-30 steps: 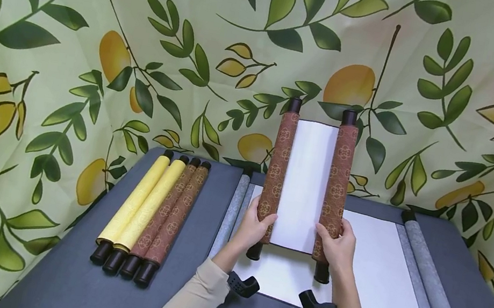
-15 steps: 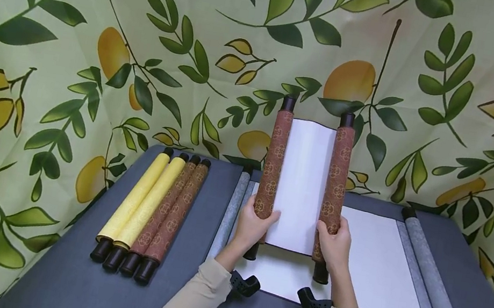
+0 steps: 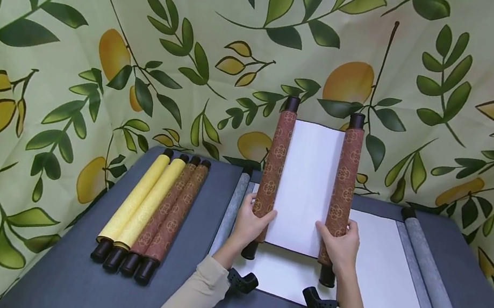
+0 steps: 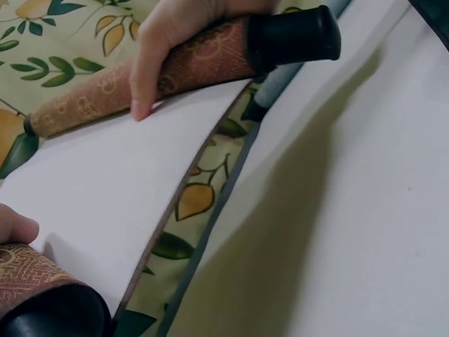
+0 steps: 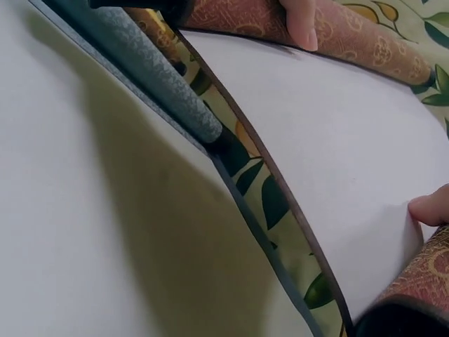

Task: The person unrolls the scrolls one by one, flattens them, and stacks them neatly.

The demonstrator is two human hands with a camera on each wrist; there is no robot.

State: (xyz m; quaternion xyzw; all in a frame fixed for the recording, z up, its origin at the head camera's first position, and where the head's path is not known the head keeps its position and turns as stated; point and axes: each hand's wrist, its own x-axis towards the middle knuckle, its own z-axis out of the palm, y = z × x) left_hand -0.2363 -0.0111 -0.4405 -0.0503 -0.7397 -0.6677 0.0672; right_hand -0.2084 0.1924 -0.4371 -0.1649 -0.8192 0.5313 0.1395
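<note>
A scroll with reddish-brown, gold-patterned backing is held up, partly unrolled, with a bare white sheet (image 3: 306,186) between its two rolls. My left hand (image 3: 252,224) grips the lower part of the left roll (image 3: 278,154), thumb on the sheet side. In the same way, my right hand (image 3: 342,245) holds the right roll (image 3: 346,176). Black knobs cap the roll ends. The left wrist view shows the scroll's white sheet (image 4: 119,182) raised over a larger white sheet (image 4: 379,225), with a shadow cast on it.
Beneath lies a grey scroll spread wide, its white paper (image 3: 388,276) between a left roll (image 3: 232,208) and a right roll (image 3: 437,284). On the left of the dark table (image 3: 60,275), two yellow rolls (image 3: 142,196) lie beside two reddish-brown rolls (image 3: 171,212). Leaf-patterned cloth (image 3: 229,25) hangs behind.
Over the last half second the right hand has shifted the right roll a little to the right, so the strip of white sheet between the rolls is wider. Both grips stay the same.
</note>
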